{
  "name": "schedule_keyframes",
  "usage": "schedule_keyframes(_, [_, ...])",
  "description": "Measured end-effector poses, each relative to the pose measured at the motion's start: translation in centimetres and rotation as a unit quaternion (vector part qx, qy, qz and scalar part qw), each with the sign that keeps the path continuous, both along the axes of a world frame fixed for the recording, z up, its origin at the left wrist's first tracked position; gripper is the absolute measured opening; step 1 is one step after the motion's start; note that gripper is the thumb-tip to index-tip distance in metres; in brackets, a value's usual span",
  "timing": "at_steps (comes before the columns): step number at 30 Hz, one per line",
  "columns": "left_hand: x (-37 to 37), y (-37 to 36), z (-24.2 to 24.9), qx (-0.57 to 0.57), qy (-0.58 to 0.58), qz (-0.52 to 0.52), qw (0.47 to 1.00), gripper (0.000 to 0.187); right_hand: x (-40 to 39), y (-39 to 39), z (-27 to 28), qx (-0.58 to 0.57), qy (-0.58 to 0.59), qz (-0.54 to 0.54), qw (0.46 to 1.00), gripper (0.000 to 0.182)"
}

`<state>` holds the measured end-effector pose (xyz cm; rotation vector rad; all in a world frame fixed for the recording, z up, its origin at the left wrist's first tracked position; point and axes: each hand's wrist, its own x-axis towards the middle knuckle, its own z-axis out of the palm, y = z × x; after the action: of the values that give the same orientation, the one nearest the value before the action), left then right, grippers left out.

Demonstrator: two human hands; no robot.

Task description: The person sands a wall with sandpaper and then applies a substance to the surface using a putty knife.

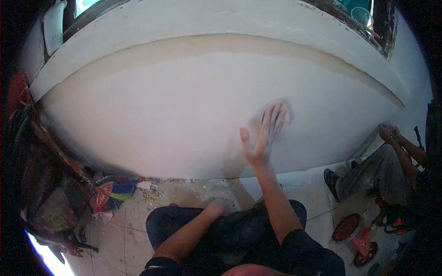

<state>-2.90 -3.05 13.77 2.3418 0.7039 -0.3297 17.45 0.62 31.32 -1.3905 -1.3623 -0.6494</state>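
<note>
My right hand (266, 131) reaches up to the white wall (184, 106), its fingers stretched out flat against the surface and the thumb held apart. A dark edge and a greyish, blurred patch show around the fingertips; I cannot tell whether a thin pad lies under them. My left hand (218, 208) rests low over my bent legs in dark trousers (170, 225), near the foot of the wall. It is blurred and its fingers do not show clearly.
A raised ledge (225, 18) runs along the wall's top, with a clear cup (361, 17) above right. Another person's hands (389, 132) are at the right, near a red wheeled object (361, 241). Clutter (108, 195) lies left on the tiled floor (110, 234).
</note>
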Motion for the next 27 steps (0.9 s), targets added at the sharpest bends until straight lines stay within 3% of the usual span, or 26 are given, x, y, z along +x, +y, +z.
schedule_keyframes(1, [0.0, 0.3, -0.8, -0.103, -0.016, 0.066, 0.992, 0.034, -0.4, -0.3, 0.3, -0.001, 0.002, 0.0, 1.0, 0.096])
schedule_keyframes(2, [0.4, 1.3, -4.5, -0.1, -0.015, 0.065, 0.993, 0.034, -0.7, -0.3, 0.7, -0.004, 0.006, 0.001, 1.0, 0.096])
schedule_keyframes(4, [1.7, 3.6, -13.3, 0.007, 0.077, -0.099, 0.992, 0.035, -1.3, -0.2, -0.7, -0.003, 0.008, 0.001, 1.0, 0.096])
schedule_keyframes(7, [0.6, 0.9, -3.1, 0.066, 0.017, -0.021, 0.997, 0.033, -1.3, 0.2, -6.4, -0.105, -0.022, 0.006, 0.994, 0.095])
schedule_keyframes(10, [0.4, 1.1, -3.9, 0.113, -0.003, -0.104, 0.988, 0.033, -1.0, 0.2, -5.4, -0.1, -0.065, -0.008, 0.993, 0.095])
schedule_keyframes(12, [0.5, 0.8, -3.9, 0.088, 0.011, -0.098, 0.991, 0.033, -1.3, -0.4, 0.8, -0.046, -0.013, 0.006, 0.999, 0.097])
schedule_keyframes(15, [0.8, 0.6, -2.4, 0.056, 0.035, -0.076, 0.995, 0.034, -1.4, 0.5, 3.2, 0.007, 0.0, -0.008, 1.0, 0.095])
schedule_keyframes(17, [0.5, 0.6, -3.2, 0.044, 0.046, -0.059, 0.996, 0.034, -1.7, 0.3, -1.1, -0.04, -0.014, -0.009, 0.999, 0.097])
schedule_keyframes(19, [-0.2, 0.3, -7.6, 0.102, -0.049, 0.028, 0.993, 0.032, -1.8, 0.8, -5.6, -0.087, -0.032, -0.009, 0.996, 0.1])
schedule_keyframes(20, [0.1, 0.1, -5.9, 0.102, -0.05, 0.028, 0.993, 0.032, -1.9, 1.0, -7.7, -0.103, -0.043, -0.008, 0.994, 0.1])
schedule_keyframes(21, [0.5, -0.3, -2.2, 0.074, 0.027, 0.005, 0.997, 0.036, -2.1, 0.9, -9.0, -0.121, -0.05, -0.007, 0.991, 0.099])
schedule_keyframes(22, [0.6, -0.2, 0.0, 0.046, 0.106, -0.017, 0.993, 0.04, -2.1, 0.7, -7.7, -0.125, -0.047, -0.007, 0.991, 0.099])
schedule_keyframes(25, [0.8, 0.5, -0.2, -0.05, 0.076, -0.02, 0.996, 0.042, -1.0, 0.1, -0.1, -0.099, -0.01, -0.011, 0.995, 0.098])
schedule_keyframes(27, [0.6, 0.5, -2.1, -0.036, 0.076, -0.018, 0.996, 0.041, 0.2, 0.5, 2.5, 0.006, 0.0, -0.017, 1.0, 0.098])
